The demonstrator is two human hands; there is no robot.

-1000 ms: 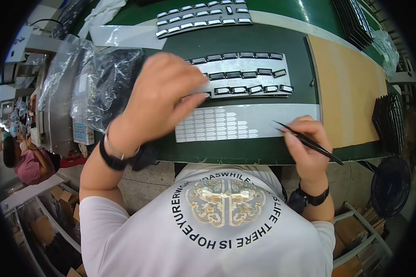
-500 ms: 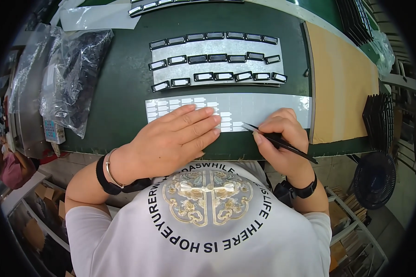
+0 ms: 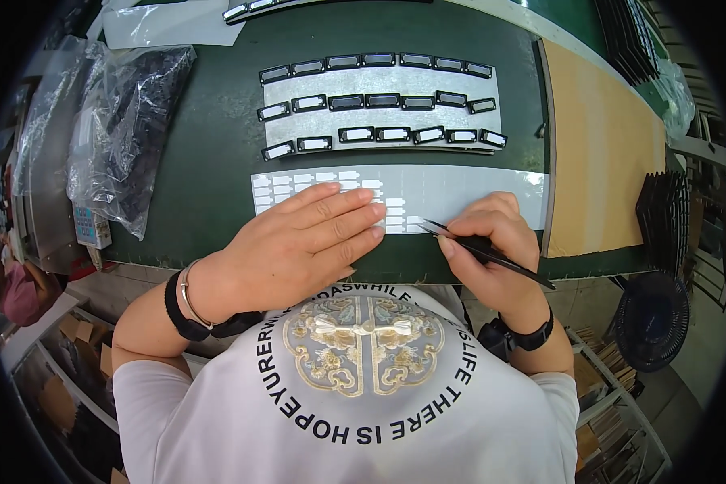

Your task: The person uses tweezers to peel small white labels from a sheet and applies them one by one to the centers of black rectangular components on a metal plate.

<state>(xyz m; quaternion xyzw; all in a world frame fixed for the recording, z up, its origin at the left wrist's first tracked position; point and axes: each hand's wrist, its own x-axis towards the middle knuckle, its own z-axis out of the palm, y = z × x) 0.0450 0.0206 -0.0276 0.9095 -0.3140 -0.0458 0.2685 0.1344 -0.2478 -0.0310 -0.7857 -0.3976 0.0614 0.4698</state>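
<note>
My left hand (image 3: 310,230) lies flat, fingers stretched out, across a pale sheet of small white stickers (image 3: 476,187) on the green table. In my right hand (image 3: 492,246) is a pair of black tweezers (image 3: 492,256), pinched between thumb and fingers. The tweezers' tips meet the sheet at its front edge, by the lowest stickers just right of my left fingertips. The left fingers cover part of the sticker rows. Beyond the sheet, several small black rectangular frames (image 3: 377,135) with pale or dark windows stand in three rows on a grey metal plate (image 3: 298,87).
Clear plastic bags (image 3: 129,137) lie at the left, over a small keypad device (image 3: 97,231). A brown cardboard panel (image 3: 601,153) covers the right side. Stacked black parts (image 3: 661,218) and a black fan (image 3: 653,319) are further right. More frames (image 3: 258,6) line the far edge.
The view has shifted slightly. The tweezers' tips are a little further left and lower against the stickers; the left hand keeps its place on the sheet.
</note>
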